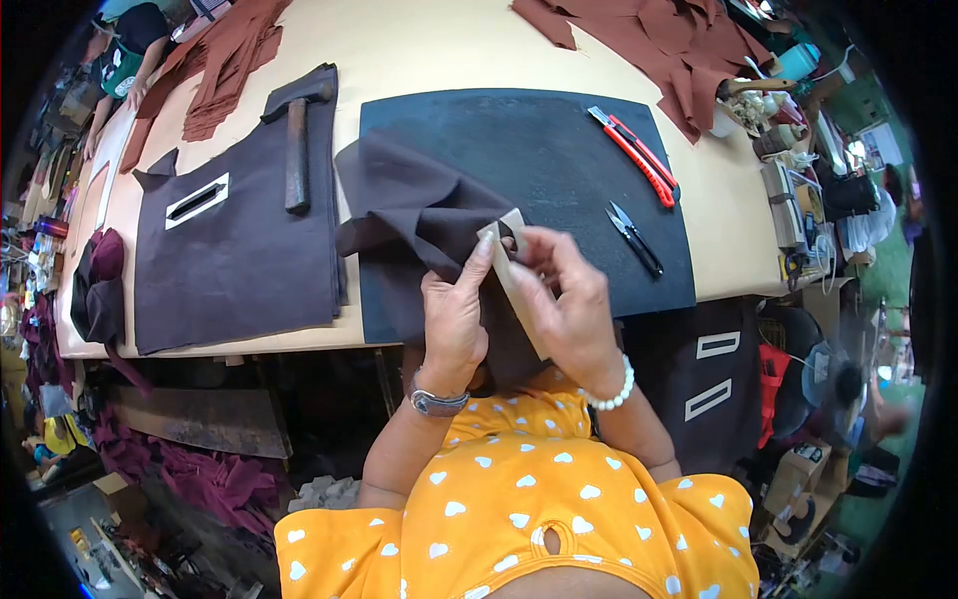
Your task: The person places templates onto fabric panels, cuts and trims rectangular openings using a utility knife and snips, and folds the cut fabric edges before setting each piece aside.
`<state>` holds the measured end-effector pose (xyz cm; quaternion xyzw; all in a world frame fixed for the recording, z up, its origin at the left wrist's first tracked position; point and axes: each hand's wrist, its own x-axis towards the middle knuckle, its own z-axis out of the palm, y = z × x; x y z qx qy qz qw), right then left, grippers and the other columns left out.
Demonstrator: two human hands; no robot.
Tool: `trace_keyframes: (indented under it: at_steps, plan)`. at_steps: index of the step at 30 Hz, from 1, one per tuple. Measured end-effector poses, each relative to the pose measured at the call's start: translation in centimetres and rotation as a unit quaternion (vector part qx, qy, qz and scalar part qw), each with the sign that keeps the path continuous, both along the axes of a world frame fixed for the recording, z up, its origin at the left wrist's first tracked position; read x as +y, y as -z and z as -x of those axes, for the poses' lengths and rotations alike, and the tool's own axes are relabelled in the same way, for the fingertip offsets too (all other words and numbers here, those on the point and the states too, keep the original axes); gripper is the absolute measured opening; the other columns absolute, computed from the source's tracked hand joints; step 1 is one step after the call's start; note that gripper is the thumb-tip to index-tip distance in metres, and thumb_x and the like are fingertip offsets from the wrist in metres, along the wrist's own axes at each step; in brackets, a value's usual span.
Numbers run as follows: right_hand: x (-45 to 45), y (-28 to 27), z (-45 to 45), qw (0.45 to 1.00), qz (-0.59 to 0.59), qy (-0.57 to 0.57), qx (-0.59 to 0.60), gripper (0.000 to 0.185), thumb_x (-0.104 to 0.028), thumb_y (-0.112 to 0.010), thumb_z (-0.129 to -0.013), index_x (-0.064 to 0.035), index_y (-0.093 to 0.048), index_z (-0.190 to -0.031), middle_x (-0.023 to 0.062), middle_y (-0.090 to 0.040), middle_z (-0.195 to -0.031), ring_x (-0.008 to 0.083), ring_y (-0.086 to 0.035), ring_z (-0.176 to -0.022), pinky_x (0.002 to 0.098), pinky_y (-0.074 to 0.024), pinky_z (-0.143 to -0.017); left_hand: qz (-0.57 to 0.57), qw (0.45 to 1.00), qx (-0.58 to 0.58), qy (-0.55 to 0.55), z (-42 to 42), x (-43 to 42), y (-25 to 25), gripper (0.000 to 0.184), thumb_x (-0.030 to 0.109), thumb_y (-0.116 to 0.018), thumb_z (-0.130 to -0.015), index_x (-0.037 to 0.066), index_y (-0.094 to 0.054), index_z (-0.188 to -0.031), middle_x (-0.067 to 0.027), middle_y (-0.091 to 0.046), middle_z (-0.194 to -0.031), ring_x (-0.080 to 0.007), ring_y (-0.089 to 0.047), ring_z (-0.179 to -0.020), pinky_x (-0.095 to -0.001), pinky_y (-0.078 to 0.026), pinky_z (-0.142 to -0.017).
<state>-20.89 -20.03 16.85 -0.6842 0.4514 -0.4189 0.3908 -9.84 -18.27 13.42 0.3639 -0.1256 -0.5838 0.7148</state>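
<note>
My left hand is closed on a piece of dark brown fabric, with its thumb pressed on a beige backing strip attached to the cloth. My right hand is on the other side of the strip, its thumb and fingers bent together at the strip's upper end. Fingers partly hide the slot in the strip. The fabric bunches over a black cutting mat. On the mat's right side lie red box cutters and small black-handled thread snips.
Left of the mat, a hammer rests on stacked dark fabric panels, the top one with a beige-framed slot. Reddish-brown cloth lies at the back. Another panel with beige frames hangs at right. A person stands at the far left.
</note>
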Motion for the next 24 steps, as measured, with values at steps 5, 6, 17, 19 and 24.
trace_keyframes:
  at_steps: [5, 6, 17, 19, 24]
  plan:
    - [3.6, -0.2, 2.1, 0.995, -0.087, -0.01, 0.042, 0.029, -0.004, -0.06, -0.082, -0.001, -0.052, -0.109, 0.0161, -0.062, -0.077, 0.0263, -0.064, -0.067, 0.0322, -0.0497, -0.062, 0.03, 0.998, 0.021, -0.056, -0.7, 0.1, -1.6, 0.015, 0.005, -0.061, -0.086, 0.004, -0.063, -0.1, -0.0059, -0.067, -0.091, -0.0143, -0.064, -0.082, -0.0277, -0.052, -0.075]
    - [3.8, -0.5, 2.8, 0.994, -0.1, -0.013, 0.043, 0.03, -0.004, -0.06, -0.081, -0.0014, -0.052, -0.11, 0.0167, -0.063, -0.077, 0.0273, -0.065, -0.068, 0.0324, -0.05, -0.063, 0.015, 0.998, -0.012, -0.064, -1.1, 0.2, -1.5, 0.02, 0.006, -0.062, -0.085, 0.006, -0.061, -0.105, -0.0065, -0.066, -0.098, -0.0148, -0.063, -0.087, -0.029, -0.051, -0.077]
    - [-1.7, -0.1, 4.5, 0.964, 0.153, -0.096, 0.195, 0.037, 0.003, -0.056, -0.08, -0.0063, -0.053, -0.117, 0.0094, -0.066, -0.084, 0.0243, -0.063, -0.076, 0.0327, -0.0444, -0.073, -0.059, 0.855, -0.184, -0.482, -13.1, 8.5, -4.1, 0.031, 0.018, -0.051, -0.091, 0.002, -0.053, -0.117, -0.0088, -0.054, -0.119, -0.0185, -0.051, -0.109, -0.0338, -0.041, -0.095]
    - [-2.2, 0.9, 4.4, 0.957, 0.197, -0.089, 0.195, 0.037, 0.002, -0.057, -0.081, -0.0066, -0.054, -0.117, 0.0086, -0.066, -0.083, 0.0232, -0.062, -0.076, 0.0319, -0.0435, -0.072, -0.036, 0.752, -0.392, -0.529, -13.4, 8.5, -3.8, 0.037, 0.011, -0.053, -0.09, 0.004, -0.045, -0.126, -0.0103, -0.055, -0.118, -0.021, -0.052, -0.108, -0.0359, -0.043, -0.092]
    - [-2.7, 2.7, 4.6, 0.953, 0.228, -0.099, 0.173, 0.039, 0.002, -0.061, -0.077, -0.004, -0.054, -0.116, 0.0087, -0.066, -0.084, 0.0243, -0.064, -0.079, 0.0338, -0.0489, -0.072, 0.111, 0.668, -0.725, -0.128, -6.9, 4.0, -5.6, 0.022, 0.0, -0.06, -0.082, 0.002, -0.062, -0.104, -0.009, -0.063, -0.108, -0.0207, -0.058, -0.101, -0.0325, -0.044, -0.09]
